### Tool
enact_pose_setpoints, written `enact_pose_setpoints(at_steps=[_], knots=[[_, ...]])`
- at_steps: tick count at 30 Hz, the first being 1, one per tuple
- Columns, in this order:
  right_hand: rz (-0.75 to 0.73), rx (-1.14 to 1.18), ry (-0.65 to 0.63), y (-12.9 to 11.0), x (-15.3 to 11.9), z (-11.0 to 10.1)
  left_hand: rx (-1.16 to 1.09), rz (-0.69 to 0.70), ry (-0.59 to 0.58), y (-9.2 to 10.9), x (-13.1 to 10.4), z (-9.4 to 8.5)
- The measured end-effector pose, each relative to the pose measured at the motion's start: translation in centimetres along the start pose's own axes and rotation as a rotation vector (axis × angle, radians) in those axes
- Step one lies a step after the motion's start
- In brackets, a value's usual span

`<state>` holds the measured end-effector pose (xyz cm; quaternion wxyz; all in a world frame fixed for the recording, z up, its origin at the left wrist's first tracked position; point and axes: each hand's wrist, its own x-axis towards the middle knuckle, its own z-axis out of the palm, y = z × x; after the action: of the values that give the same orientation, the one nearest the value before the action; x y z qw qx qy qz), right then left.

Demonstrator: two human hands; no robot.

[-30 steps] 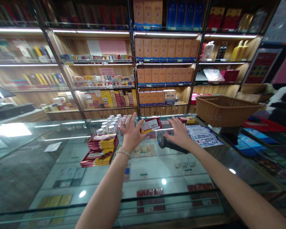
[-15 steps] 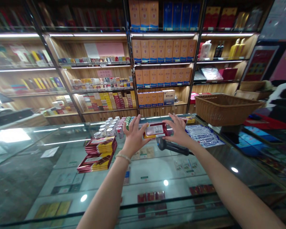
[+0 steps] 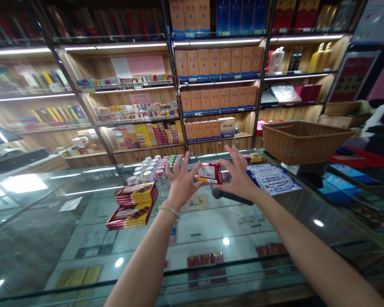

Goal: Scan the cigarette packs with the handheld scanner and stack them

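Between my two hands a flat red and yellow snack packet (image 3: 209, 171) is held up, its barcode side facing me. My left hand (image 3: 183, 181), with a pale bracelet at the wrist, grips the left end between thumb and forefinger. On the right end, the thumb and forefinger of my right hand (image 3: 238, 177) close on it, other fingers raised. A black handheld scanner (image 3: 233, 196) lies on the glass counter just below the packet, partly hidden by my right hand. Two stacks of similar red and yellow packets (image 3: 136, 194) lie left of my left hand.
Several small jars or cans (image 3: 149, 168) stand behind the packet stacks. Blue and white packets (image 3: 272, 179) lie right of my right hand, near a wicker basket (image 3: 302, 143). The glass counter (image 3: 208, 232) has goods beneath it. Shelves of boxes (image 3: 216, 64) line the back.
The packet has tilted a little and looks narrower, with my hands slightly closer together around it. The camera view has shifted slightly. The stacks and scanner stay in place.
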<state>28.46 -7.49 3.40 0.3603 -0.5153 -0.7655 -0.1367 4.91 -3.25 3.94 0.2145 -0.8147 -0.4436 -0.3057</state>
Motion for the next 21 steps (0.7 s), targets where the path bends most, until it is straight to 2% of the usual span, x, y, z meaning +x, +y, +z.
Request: enact_pose_setpoints(at_steps=[4,10,14,21], knots=[[0.001,0.022,0.017,-0.2,-0.1,0.1,-0.006,0.017,-0.012,0.6,0.0,0.0],[-0.028,0.074,0.209,0.1,-0.1,0.8,-0.075,0.013,-0.025,1.0,0.4,-0.7],[-0.063,0.04,0.278,0.0,-0.2,1.2,-0.138,0.016,-0.037,0.9,0.6,-1.1],[-0.132,-0.097,0.279,-0.5,-0.4,1.8,-0.199,-0.034,0.125,2.6,0.6,-2.1]])
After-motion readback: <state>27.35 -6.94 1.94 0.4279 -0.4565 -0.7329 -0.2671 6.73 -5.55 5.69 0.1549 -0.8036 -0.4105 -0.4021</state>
